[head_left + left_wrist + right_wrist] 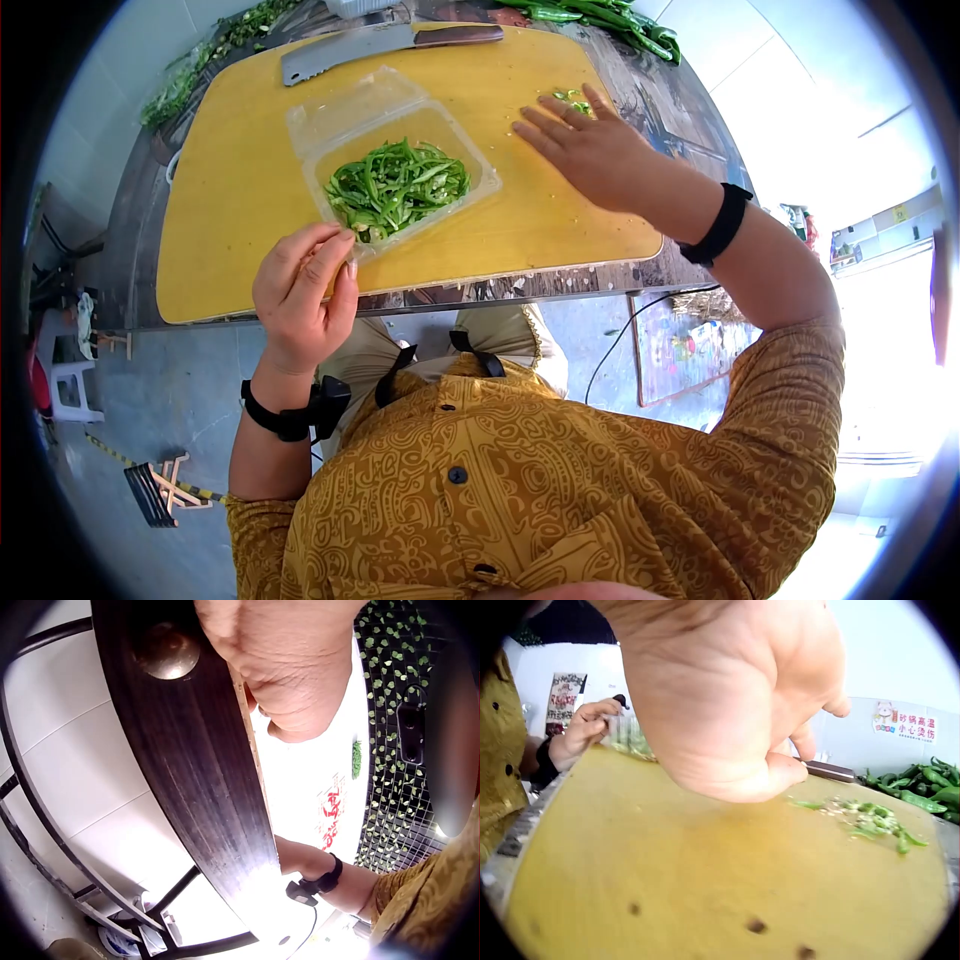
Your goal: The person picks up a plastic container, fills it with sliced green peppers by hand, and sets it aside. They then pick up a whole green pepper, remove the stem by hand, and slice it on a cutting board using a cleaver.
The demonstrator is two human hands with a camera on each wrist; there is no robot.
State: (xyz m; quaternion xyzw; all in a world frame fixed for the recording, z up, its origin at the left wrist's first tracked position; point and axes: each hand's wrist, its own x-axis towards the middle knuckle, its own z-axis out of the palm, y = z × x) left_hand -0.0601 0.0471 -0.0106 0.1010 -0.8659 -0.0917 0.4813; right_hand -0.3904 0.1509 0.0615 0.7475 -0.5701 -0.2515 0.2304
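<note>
A clear plastic container [478,160] with its lid folded back holds sliced green pepper [400,185] on the yellow cutting board [230,180]. My left hand [305,290] pinches the container's near left corner between thumb and fingers. In the left wrist view the left hand [292,667] hides what it holds. With fingers spread, my right hand [600,155] is over the right side of the board, beside small pepper scraps [575,100]. The right wrist view shows the right hand [727,697] empty, near the scraps [877,819].
A cleaver [350,52] lies at the board's far edge. Whole green peppers [640,35] are at the back right of the table, and leafy scraps [175,95] at the far left. A stool [70,385] stands on the floor at the left.
</note>
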